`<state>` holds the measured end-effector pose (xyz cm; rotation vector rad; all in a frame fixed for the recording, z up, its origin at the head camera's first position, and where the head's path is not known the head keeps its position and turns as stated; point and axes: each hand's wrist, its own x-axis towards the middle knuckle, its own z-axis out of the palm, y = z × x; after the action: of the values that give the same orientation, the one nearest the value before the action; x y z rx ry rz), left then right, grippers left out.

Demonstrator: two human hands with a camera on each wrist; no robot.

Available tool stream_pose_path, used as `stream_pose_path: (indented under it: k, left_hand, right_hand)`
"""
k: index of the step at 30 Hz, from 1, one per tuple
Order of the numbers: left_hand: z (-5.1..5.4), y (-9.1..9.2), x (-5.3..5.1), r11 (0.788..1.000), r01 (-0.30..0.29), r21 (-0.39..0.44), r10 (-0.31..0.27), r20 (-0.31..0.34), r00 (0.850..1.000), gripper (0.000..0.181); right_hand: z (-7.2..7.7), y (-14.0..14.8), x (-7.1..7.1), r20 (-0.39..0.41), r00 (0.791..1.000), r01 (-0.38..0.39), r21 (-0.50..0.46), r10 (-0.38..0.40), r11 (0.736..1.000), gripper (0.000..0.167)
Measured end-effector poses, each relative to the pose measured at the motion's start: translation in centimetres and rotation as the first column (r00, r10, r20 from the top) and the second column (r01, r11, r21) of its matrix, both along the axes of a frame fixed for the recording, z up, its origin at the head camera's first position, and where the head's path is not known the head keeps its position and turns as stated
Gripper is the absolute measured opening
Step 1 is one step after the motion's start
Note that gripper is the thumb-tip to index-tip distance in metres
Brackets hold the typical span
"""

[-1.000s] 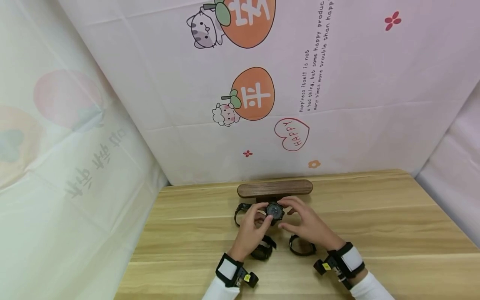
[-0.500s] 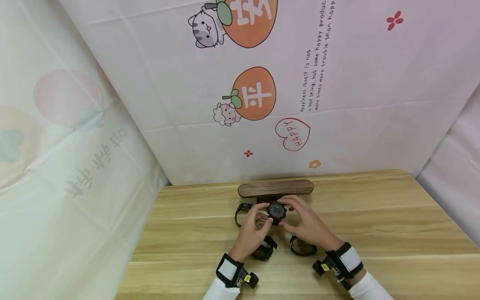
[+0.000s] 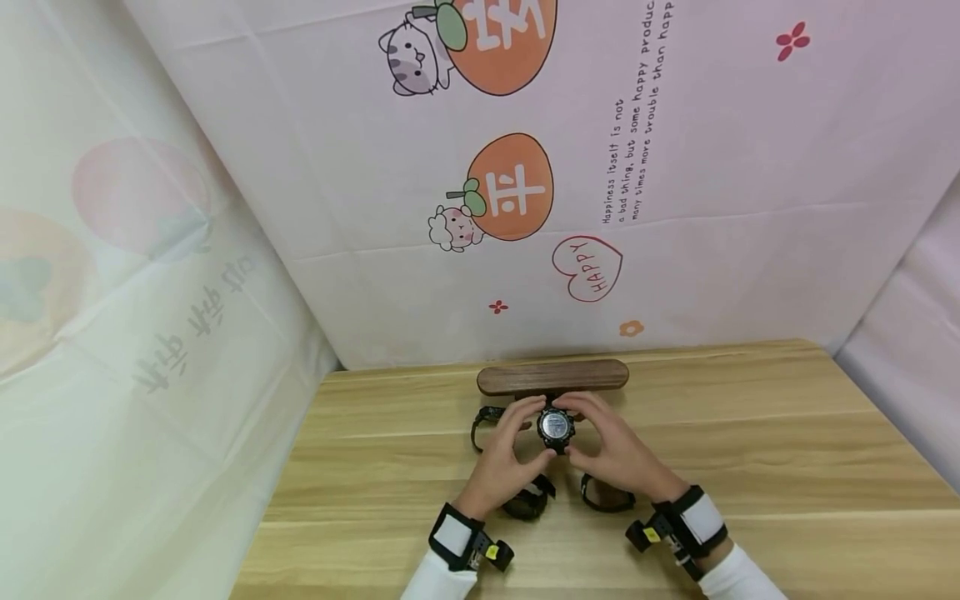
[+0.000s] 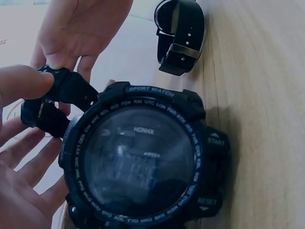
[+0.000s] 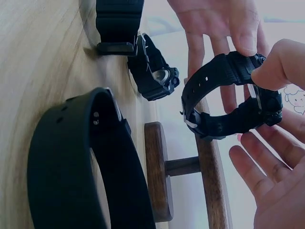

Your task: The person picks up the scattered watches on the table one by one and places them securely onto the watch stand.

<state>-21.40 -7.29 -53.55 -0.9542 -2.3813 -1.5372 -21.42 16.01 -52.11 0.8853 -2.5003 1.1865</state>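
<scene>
From where I stand, the far left is a pale curtain (image 3: 150, 187) with faded, backward characters I can't make out. On the wooden table (image 3: 360, 500), a black strapped watch (image 3: 489, 412) stands left of the left hand (image 3: 497, 471), whose thumb and fingertips bracket the held watch (image 3: 555, 425) at its lower and upper ends. Just beside that forearm lies a chunky watch (image 4: 143, 157) marked SPORT WATCH and HONHX, its buttons reading START and RESET (the rim carries city codes, UTC, LON and PAR among them). The held watch is raised between both hands, in front of a dark wood stand (image 3: 552, 377); its screen is too small to read. Above, a red heart (image 3: 588, 268) says HAPPY. The right hand (image 3: 622, 454) pinches the held watch too, thumb below, index finger above. Nearest that wrist, a looped watch (image 5: 62, 162) rests, and the back cloth (image 3: 720, 250) begins "Happiness itself is not a bad thing".
</scene>
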Motion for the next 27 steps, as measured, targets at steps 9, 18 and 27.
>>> stream_pose_path:
  k: [9,18,27]
  left_hand:
    - [0.01,-0.03,0.06,0.999,-0.023,-0.036,0.025,0.032,0.999,0.067]
    - [0.00,0.03,0.07,0.999,-0.011,-0.047,0.011,0.007,1.000,0.068]
    - [0.12,-0.02,-0.42,0.998,0.023,-0.060,-0.026,-0.044,0.999,0.065]
  right_hand:
    - [-0.20,0.25,-0.04,-0.012,0.999,-0.033,0.002,0.033,0.999,0.078]
    - [-0.03,0.78,-0.47,0.029,0.998,-0.062,0.014,0.061,0.998,0.075]
    - [-0.01,0.85,-0.61,0.023,0.998,-0.060,0.036,0.059,0.998,0.071]
